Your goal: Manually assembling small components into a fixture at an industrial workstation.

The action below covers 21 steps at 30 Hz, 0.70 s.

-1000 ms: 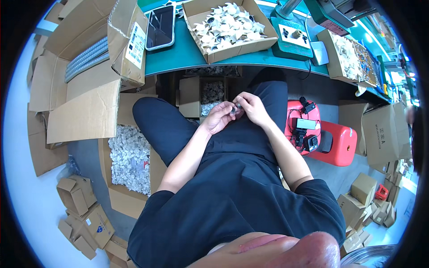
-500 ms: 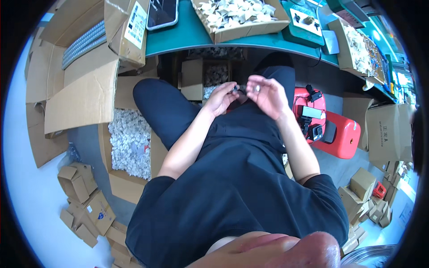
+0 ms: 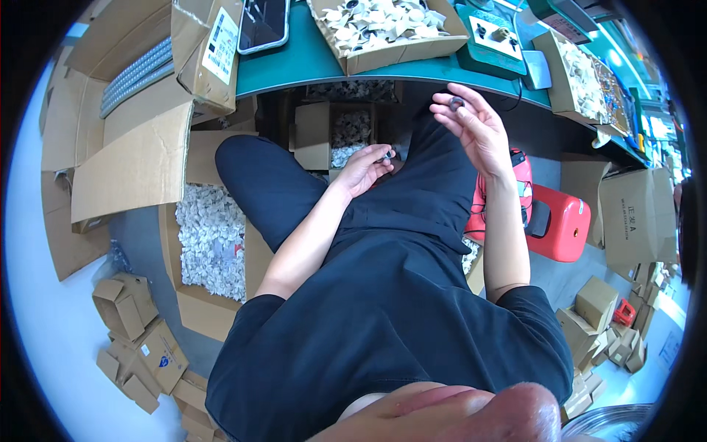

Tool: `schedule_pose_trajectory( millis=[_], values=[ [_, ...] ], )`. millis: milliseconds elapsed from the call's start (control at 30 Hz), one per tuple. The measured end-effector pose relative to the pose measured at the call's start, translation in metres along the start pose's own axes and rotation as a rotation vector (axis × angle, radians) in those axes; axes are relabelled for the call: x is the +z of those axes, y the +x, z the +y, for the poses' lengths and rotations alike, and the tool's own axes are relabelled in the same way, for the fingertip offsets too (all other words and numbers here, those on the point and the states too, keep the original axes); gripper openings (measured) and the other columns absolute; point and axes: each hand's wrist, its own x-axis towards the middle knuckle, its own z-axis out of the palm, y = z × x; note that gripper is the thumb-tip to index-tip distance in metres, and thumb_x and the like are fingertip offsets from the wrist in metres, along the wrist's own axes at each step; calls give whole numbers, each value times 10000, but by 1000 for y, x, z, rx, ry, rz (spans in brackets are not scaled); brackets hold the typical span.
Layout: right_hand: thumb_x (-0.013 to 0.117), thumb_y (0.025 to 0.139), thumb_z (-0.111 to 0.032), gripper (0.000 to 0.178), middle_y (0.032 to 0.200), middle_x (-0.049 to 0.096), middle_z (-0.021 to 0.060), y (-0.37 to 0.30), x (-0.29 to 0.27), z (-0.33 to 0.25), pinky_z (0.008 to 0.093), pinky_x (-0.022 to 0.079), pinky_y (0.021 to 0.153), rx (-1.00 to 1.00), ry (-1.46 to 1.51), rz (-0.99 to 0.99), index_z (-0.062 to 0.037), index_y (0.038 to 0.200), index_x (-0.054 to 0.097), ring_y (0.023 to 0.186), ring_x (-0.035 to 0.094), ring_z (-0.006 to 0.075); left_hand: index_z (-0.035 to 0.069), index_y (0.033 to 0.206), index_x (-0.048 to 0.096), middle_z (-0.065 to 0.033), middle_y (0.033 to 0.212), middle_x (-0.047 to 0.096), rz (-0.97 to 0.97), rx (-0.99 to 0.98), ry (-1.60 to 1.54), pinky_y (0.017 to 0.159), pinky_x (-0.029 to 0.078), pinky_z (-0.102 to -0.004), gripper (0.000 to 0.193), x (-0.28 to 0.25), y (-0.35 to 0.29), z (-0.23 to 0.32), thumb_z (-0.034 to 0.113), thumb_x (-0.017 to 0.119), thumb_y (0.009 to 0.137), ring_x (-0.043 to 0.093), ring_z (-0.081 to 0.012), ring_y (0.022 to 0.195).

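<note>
Above my lap, my left hand (image 3: 362, 171) is closed, pinching a small dark piece (image 3: 384, 156) at its fingertips; its exact kind is too small to tell. My right hand (image 3: 477, 129) is raised near the front edge of the green table (image 3: 309, 70). Between its thumb and fingers sits a small dark ring (image 3: 456, 104) with a hole through it. Beyond that hand, on the table, stands a green device (image 3: 492, 62) with a pale top plate bearing small metal parts.
A cardboard tray (image 3: 405, 56) of white pieces lies on the table, beside a phone (image 3: 264, 26). Another tray (image 3: 567, 99) is at the right. Open boxes with pale pieces (image 3: 211, 243) flank my left leg. Red plastic stools (image 3: 563, 221) are by my right side.
My right hand has moved up and to the right, away from the left, and the dark ring now shows in its fingers. My left hand has stayed nearly still over my lap.
</note>
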Motion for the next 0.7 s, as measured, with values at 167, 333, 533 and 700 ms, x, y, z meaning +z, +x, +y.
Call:
schedule_pose_trajectory(
  millis=[167, 333, 533, 700],
  values=[
    [535, 1014, -34, 275, 1209, 666, 242, 26, -22, -44, 349, 553, 976, -277, -278, 114, 75, 1266, 552, 1096, 692, 301, 17, 1156, 636, -84, 1069, 661, -9, -6, 7, 853, 584, -303, 209, 1, -1, 1, 155, 648, 1000, 633, -112, 838],
    [599, 985, -48, 247, 1095, 736, 173, 75, -66, -82, 300, 554, 908, -708, -792, 395, 42, 1215, 609, 1012, 728, 241, 13, 1163, 635, -88, 1069, 662, -14, -19, 4, 853, 586, -305, 215, 3, 2, -2, 151, 648, 998, 634, -115, 839],
    [648, 956, -58, 194, 1051, 764, 91, 97, -67, -88, 283, 552, 886, -782, -1265, 516, -33, 1140, 700, 996, 729, 160, 8, 1167, 633, -92, 1071, 662, -1, -2, -16, 841, 593, -309, 214, -5, 4, -3, 142, 643, 999, 637, -121, 838],
    [690, 936, -85, 181, 1052, 766, 91, 95, -75, -88, 290, 553, 899, -850, -1140, 380, -45, 1104, 742, 1001, 731, 169, 8, 1167, 633, -91, 1068, 663, 0, -2, -13, 832, 596, -313, 214, -8, 7, -1, 143, 641, 1001, 639, -122, 836]
  ],
)
